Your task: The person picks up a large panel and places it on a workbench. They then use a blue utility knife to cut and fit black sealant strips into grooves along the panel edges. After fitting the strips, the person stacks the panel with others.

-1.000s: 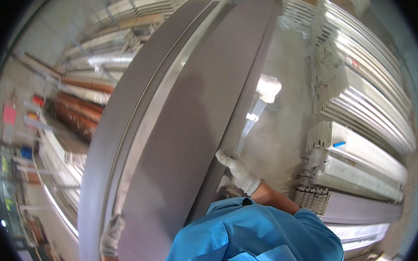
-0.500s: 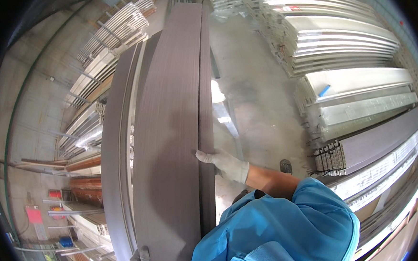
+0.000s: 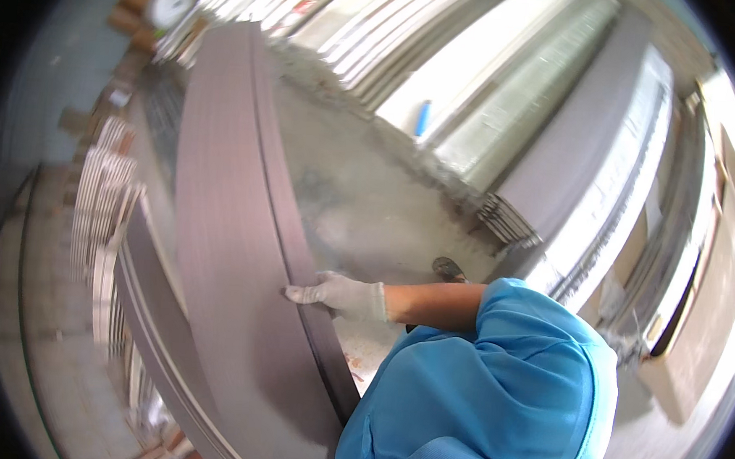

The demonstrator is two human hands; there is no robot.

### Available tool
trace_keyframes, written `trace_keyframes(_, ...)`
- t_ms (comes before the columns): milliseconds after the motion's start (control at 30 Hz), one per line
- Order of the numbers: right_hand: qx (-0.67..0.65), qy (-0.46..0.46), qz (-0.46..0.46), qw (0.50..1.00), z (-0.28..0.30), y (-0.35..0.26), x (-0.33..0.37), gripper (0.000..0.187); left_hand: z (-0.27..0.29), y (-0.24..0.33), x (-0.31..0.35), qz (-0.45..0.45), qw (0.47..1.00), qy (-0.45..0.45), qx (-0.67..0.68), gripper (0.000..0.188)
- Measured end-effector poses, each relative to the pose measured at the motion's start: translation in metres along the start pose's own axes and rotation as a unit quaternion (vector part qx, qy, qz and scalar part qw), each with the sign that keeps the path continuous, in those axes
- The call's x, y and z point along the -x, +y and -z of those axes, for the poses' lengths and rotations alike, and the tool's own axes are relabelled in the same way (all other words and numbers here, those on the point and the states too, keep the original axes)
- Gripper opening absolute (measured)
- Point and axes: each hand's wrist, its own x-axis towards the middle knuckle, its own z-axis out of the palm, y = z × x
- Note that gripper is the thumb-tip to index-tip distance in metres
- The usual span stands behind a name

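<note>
A long brownish-grey panel (image 3: 229, 221) with a dark groove along its right side stretches away from my body. My right hand (image 3: 338, 296), in a pale work glove, grips its right edge. The thumb lies on the top face by the groove, while the other fingers are mostly hidden at the edge. Below the left side of this panel lies a second grey panel (image 3: 157, 292) with a pale ridged edge. My left hand is out of the picture, past the lower edge.
Stacks of white panels (image 3: 379, 37) stand at the far side. To the right are a plastic-wrapped stack (image 3: 509, 112), a stack of grey panels (image 3: 566, 149) and a brown carton (image 3: 689, 333). A blue object (image 3: 423, 118) lies on a white panel. Stacked profiles (image 3: 100, 205) stand at left.
My view has turned right, so the right-hand stacks come nearer the middle. The held panel's far end now points farther left. My left hand has dropped out of view; my right keeps its grip.
</note>
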Motion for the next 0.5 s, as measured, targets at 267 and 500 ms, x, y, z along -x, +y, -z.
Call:
trace_keyframes(267, -0.016, 0.105, 0.034, 0.994, 0.056, -0.03, 0.036, 0.078, -0.017, 0.041, -0.028, -0.037, 0.997, -0.045, -0.047, 0.062)
trace_keyframes(500, -0.151, 0.112, 0.159, 0.969, 0.084, -0.026, 0.059, 0.075, -0.012, 0.075, -0.055, -0.143, 0.973, -0.163, -0.083, 0.061)
